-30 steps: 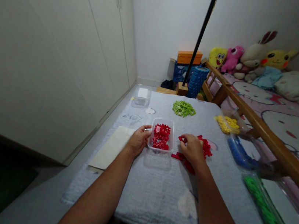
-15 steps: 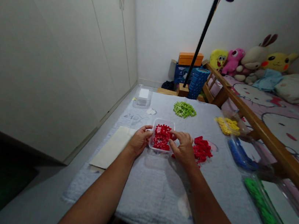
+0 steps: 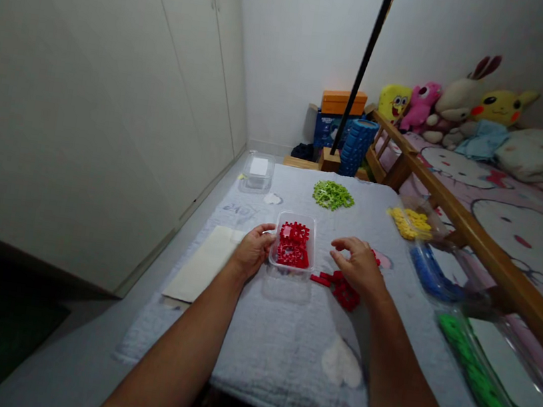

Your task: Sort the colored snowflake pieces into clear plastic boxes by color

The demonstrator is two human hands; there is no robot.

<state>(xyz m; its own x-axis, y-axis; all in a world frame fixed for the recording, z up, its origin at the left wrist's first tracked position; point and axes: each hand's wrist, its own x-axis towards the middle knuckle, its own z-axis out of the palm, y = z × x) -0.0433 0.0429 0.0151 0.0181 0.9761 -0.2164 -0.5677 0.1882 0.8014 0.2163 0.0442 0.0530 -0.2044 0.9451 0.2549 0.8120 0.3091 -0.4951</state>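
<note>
My left hand (image 3: 253, 249) grips the left side of a clear plastic container (image 3: 313, 244), thumb at its rim. Red toothed plastic pieces (image 3: 293, 243) lie inside it, with bare room along its right side. My right hand (image 3: 357, 263) hovers to the right of the container, fingers apart, with nothing seen between them. Beneath and around that hand is a pile of loose red pieces (image 3: 345, 296) on the cloth, partly hidden by the hand and wrist.
Light green pieces (image 3: 333, 195) are heaped toward the back. A clear box (image 3: 257, 173) stands back left, a cream sheet (image 3: 205, 265) at left. Along the right edge are containers of yellow (image 3: 410, 223), blue (image 3: 431, 270) and green pieces (image 3: 473, 367), beside a wooden bed rail (image 3: 452, 212).
My right hand has left the container's right side and moved right, over the loose red pile. The left hand keeps its hold on the container. The view has shifted slightly.
</note>
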